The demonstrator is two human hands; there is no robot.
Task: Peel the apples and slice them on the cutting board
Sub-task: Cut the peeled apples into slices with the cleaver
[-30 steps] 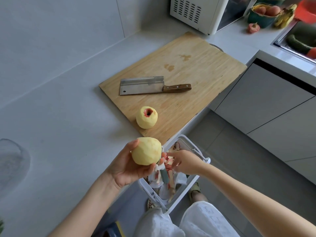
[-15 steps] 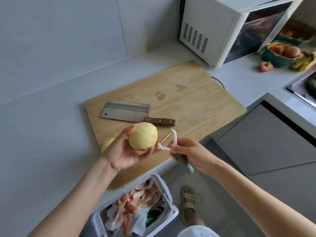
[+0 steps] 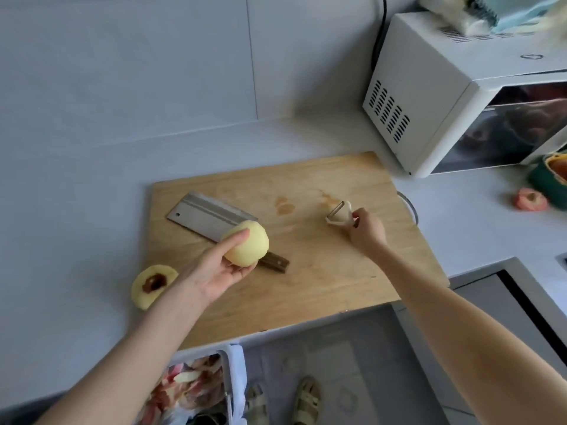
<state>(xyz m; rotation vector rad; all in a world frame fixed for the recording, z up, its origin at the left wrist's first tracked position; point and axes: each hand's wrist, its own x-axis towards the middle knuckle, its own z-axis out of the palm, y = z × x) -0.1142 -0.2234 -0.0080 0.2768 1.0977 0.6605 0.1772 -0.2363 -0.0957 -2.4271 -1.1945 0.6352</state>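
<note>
Looking down on a pale kitchen counter [image 3: 76, 210], with a wooden cutting board [image 3: 322, 271] lying flat at the centre.

Left hand [image 3: 221, 271] reaching in from 7 o'clock, palm up over the board's 9 o'clock side. Cupped in it, a fully peeled, pale yellow apple [image 3: 247, 248], thumb laid across the top and fingers curled beneath, raised above the wood.

Behind that apple, a cleaver [image 3: 208, 217] flat on the board, steel blade toward 10 o'clock, brown handle toward 4 o'clock, its middle hidden by the fruit.

Right hand [image 3: 366, 230] reaching in from 5 o'clock, over the board's 2 o'clock area. Fingers curled and pressed together around the handle of a white peeler [image 3: 339, 214], blade end pointing to 10 o'clock. Unclear whether the peeler touches the wood.

At the board's 8 o'clock edge, a second peeled apple [image 3: 153, 285], dark core hollow facing up; hard to tell whether on the board or the counter.

At 1 o'clock, a white microwave [image 3: 429, 102]. At 3 o'clock, a green bowl [image 3: 549, 176] cut off by the frame, with a pinkish piece of fruit [image 3: 530, 200] just beside it. At 6 o'clock, below the counter edge, a white bin [image 3: 233, 378] holding red and pale peelings, and sandalled feet [image 3: 306, 397] on the floor.
</note>
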